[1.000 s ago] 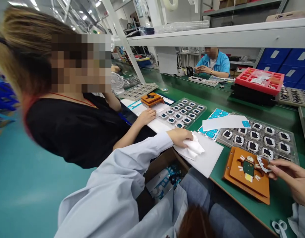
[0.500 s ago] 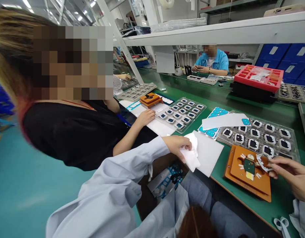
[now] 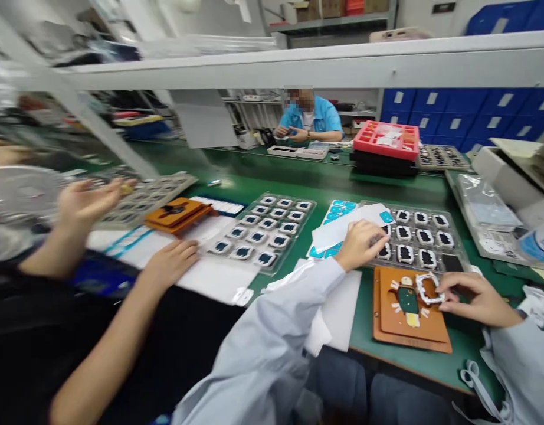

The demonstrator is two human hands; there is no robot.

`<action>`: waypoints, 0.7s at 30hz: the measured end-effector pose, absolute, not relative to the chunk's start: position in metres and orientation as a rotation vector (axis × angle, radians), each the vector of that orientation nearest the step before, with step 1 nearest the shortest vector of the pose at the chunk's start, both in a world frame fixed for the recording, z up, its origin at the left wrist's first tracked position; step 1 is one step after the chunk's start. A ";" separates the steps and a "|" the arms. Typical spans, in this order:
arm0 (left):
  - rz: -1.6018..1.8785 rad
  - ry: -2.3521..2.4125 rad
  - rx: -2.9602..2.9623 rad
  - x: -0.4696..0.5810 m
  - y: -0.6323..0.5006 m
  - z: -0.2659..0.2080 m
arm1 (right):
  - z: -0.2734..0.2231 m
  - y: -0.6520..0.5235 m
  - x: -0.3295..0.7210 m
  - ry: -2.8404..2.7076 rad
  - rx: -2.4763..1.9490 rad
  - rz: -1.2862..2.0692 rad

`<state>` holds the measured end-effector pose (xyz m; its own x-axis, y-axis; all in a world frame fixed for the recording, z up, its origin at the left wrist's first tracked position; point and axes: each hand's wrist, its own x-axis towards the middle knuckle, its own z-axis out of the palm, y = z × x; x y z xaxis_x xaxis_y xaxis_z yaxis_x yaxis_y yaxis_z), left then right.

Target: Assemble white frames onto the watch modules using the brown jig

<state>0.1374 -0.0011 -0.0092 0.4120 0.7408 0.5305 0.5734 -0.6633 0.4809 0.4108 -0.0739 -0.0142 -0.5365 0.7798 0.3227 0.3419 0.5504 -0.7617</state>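
A: R hand [image 3: 469,297]?
B: Grip pinched on white frame [image 3: 426,287], resting on brown plate [image 3: 409,313], green bench [image 3: 364,307] under it.
A: L hand [image 3: 363,243]?
B: Fingers curled at near edge of parts tray [image 3: 420,236]; can't tell if grip has anything. White sheet [image 3: 343,227] just left of it.
A: Others?
B: Co-worker's hand [image 3: 170,262] well left, flat on paper.

I am seeing an orange-brown jig [image 3: 409,313] lying on the dark green bench [image 3: 338,183]. My sleeves [image 3: 272,330] are showing pale grey-blue. The clear tray [image 3: 420,236] is carrying black-and-white parts, a red tray [image 3: 386,140] is sitting behind, and blue bins [image 3: 449,112] are lining the back.
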 end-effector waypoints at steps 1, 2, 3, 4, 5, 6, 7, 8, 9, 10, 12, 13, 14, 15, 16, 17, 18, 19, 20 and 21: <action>1.102 1.085 2.454 0.139 -0.006 -0.016 | -0.015 -0.074 0.408 -2.171 -0.876 0.837; 1.109 1.009 2.462 0.139 -0.012 -0.020 | -0.015 -0.074 0.406 -2.220 -0.846 0.816; 1.125 0.933 2.466 0.138 -0.017 -0.023 | -0.015 -0.074 0.404 -2.255 -0.824 0.794; 1.147 0.843 2.472 0.136 -0.022 -0.023 | -0.015 -0.075 0.402 -2.272 -0.810 0.775; 1.162 0.758 2.483 0.134 -0.027 -0.023 | -0.014 -0.075 0.401 -2.267 -0.803 0.758; 1.162 0.685 2.497 0.132 -0.031 -0.021 | -0.012 -0.076 0.400 -2.246 -0.806 0.738; 1.154 0.627 2.515 0.131 -0.034 -0.019 | -0.010 -0.077 0.400 -2.225 -0.819 0.710; 1.139 0.591 2.539 0.131 -0.036 -0.018 | -0.009 -0.078 0.401 -2.213 -0.832 0.670; 1.121 0.573 2.566 0.131 -0.037 -0.017 | -0.007 -0.078 0.401 -2.213 -0.842 0.621; 1.104 0.569 2.594 0.131 -0.037 -0.017 | -0.007 -0.079 0.402 -2.226 -0.845 0.575; 1.079 0.586 2.633 0.132 -0.037 -0.018 | -0.006 -0.080 0.404 -2.261 -0.830 0.515; 1.073 0.593 2.638 0.132 -0.037 -0.018 | -0.007 -0.080 0.404 -2.272 -0.815 0.509; 1.071 0.597 2.634 0.132 -0.037 -0.019 | -0.007 -0.080 0.404 -2.275 -0.800 0.512; 1.069 0.595 2.625 0.132 -0.037 -0.020 | -0.008 -0.080 0.404 -2.279 -0.791 0.514; 1.069 0.592 2.616 0.132 -0.037 -0.020 | -0.008 -0.080 0.404 -2.285 -0.785 0.509; 1.069 0.587 2.611 0.132 -0.037 -0.020 | -0.008 -0.080 0.403 -2.292 -0.784 0.495; 1.067 0.579 2.615 0.132 -0.037 -0.019 | -0.008 -0.080 0.402 -2.300 -0.788 0.477; 1.064 0.575 2.624 0.131 -0.037 -0.019 | -0.008 -0.081 0.402 -2.305 -0.796 0.454; 1.062 0.570 2.638 0.131 -0.037 -0.019 | -0.007 -0.081 0.400 -2.307 -0.806 0.430; 1.064 0.566 2.655 0.131 -0.037 -0.018 | -0.007 -0.082 0.399 -2.305 -0.813 0.407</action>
<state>0.1310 -0.0371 -0.0182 0.6627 0.4308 0.6125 0.2671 -0.9002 0.3441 0.3992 -0.0817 -0.0067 -0.5949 0.6470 0.4769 0.4446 0.7592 -0.4753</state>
